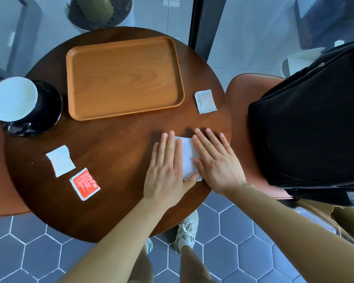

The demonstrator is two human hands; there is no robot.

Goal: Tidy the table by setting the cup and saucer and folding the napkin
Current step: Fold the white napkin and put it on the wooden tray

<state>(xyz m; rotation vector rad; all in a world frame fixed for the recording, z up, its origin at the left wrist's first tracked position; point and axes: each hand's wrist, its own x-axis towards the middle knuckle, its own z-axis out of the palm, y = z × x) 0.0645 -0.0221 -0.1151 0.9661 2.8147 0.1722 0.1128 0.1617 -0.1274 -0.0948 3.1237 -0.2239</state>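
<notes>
A white napkin (187, 158), folded into a narrow strip, lies near the right edge of the round wooden table (114, 144). My left hand (167, 170) presses flat on its left side with straight fingers. My right hand (215, 160) lies flat on its right side, fingers straight. Only the middle strip of the napkin shows between the hands. At the table's far left a black cup (13, 99) with a white inside stands on a black saucer (51, 107), its handle toward me.
An empty wooden tray (123, 78) sits at the back of the table. A white packet (205, 101) lies right of it; another white packet (60, 160) and a red packet (84, 184) lie front left. A black bag (311, 123) rests on an orange chair (239, 123) at the right.
</notes>
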